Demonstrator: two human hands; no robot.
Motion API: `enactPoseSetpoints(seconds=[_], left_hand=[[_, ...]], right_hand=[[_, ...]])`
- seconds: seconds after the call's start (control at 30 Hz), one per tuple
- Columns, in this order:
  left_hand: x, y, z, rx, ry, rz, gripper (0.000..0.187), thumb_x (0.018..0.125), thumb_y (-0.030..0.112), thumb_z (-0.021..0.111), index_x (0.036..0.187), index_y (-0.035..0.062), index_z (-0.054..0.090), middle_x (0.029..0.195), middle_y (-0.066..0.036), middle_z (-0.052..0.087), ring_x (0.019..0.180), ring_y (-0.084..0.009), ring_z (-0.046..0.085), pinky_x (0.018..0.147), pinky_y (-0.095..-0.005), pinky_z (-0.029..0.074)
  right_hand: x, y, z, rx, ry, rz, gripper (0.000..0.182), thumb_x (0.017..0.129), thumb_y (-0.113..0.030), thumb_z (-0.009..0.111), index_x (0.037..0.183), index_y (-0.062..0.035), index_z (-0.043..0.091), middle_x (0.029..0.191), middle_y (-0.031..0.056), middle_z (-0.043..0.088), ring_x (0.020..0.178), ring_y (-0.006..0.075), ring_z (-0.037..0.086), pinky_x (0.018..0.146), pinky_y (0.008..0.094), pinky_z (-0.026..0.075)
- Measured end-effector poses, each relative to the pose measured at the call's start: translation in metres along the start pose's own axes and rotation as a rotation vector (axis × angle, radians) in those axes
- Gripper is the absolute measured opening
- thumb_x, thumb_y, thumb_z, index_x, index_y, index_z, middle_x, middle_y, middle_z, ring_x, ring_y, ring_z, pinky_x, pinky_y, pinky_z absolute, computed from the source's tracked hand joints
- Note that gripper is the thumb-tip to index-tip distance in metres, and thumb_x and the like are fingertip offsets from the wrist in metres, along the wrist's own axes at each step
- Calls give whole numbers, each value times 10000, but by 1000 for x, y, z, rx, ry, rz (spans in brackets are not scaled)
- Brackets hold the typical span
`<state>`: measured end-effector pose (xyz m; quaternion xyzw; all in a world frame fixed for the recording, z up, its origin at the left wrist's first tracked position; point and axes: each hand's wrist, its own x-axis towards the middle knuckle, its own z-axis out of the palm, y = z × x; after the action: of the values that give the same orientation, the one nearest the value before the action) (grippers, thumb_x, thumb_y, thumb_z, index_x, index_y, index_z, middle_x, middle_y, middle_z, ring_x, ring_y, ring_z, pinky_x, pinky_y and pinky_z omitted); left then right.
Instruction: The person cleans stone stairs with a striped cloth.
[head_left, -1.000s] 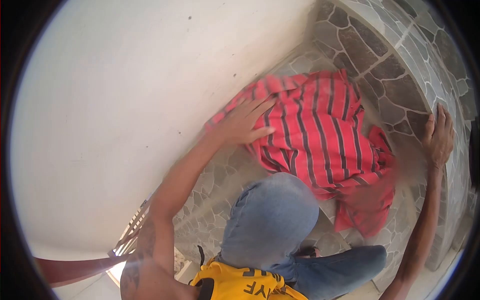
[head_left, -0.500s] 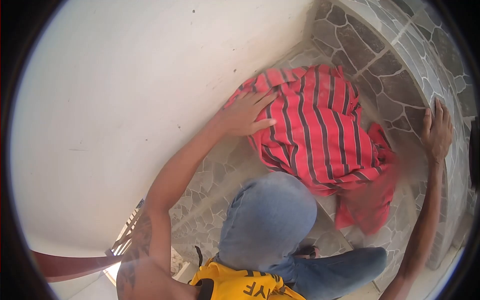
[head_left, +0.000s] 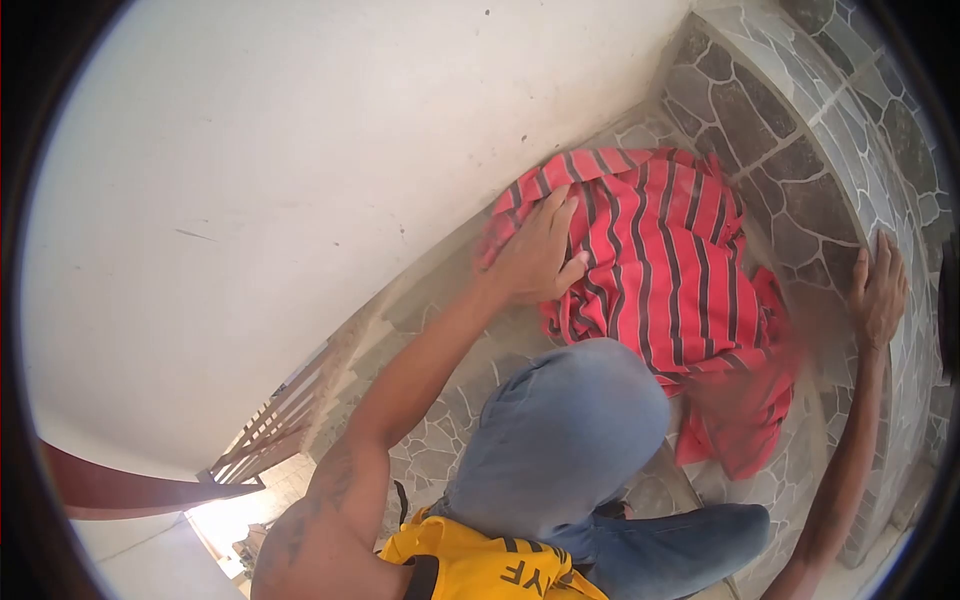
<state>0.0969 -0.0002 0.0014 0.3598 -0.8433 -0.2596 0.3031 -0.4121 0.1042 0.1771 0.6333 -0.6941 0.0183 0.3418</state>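
Observation:
A bunched red cloth with dark stripes (head_left: pixel 670 260), possibly a garment, lies on the stone-patterned floor near the white wall. My left hand (head_left: pixel 540 255) rests against its left side, fingers stretched out and thumb apart, pressing on the fabric. Part of the cloth by my left fingers is slightly blurred. At the right, my right hand (head_left: pixel 880 300) lies over the edge of a stone-patterned ledge (head_left: pixel 835 110) with its fingers extended, holding nothing. One end of the cloth spreads out beyond my raised knee, smeared by a blurry spot in the picture.
The white wall (head_left: pixel 250 200) closes off the left side and the ledge curves round the right. My jeans-clad knee (head_left: pixel 570 430) stands in front of the cloth. A slatted railing (head_left: pixel 290 420) and a dark red curved beam (head_left: pixel 130 490) are at lower left.
The view has shifted, so wall and cloth sit further right and lower. My left hand has turned, its fingers now pointing more upward along the cloth's left side. My right hand stays on the ledge.

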Motion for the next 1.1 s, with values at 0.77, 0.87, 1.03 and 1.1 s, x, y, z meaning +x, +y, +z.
enactPoseSetpoints(seconds=[0.77,0.87,1.03,1.1], left_hand=[[20,-19,-20,222,-115,-6,739,974,390,632,1548,1,376,1568,-296,385,1470,-453,366,1196,-511,347],[-6,-24,-44,234,-189,-19,789,975,439,628,1583,32,331,1615,-267,335,1496,-430,338,1203,-509,336],[-9,-7,-51,399,-285,-49,855,962,482,636,1619,68,277,1670,-236,244,1538,-387,279,1208,-534,311],[-10,8,-47,440,-285,-90,875,957,493,640,1628,80,261,1678,-228,225,1545,-383,264,1208,-554,299]], right_hand=[[-3,3,3,-49,-6,-12,486,1050,-321,545,1443,-35,541,1382,203,586,1268,380,576,1052,481,444],[-5,10,5,-81,-12,-27,488,1048,-323,547,1445,-39,536,1372,195,591,1265,375,578,1043,481,445],[-1,3,5,-41,-22,22,477,1049,-322,543,1436,-43,540,1363,176,591,1266,370,578,1041,483,444],[-3,-1,4,-42,-20,16,477,1045,-322,549,1431,-42,544,1362,175,591,1263,368,580,1041,478,445]])
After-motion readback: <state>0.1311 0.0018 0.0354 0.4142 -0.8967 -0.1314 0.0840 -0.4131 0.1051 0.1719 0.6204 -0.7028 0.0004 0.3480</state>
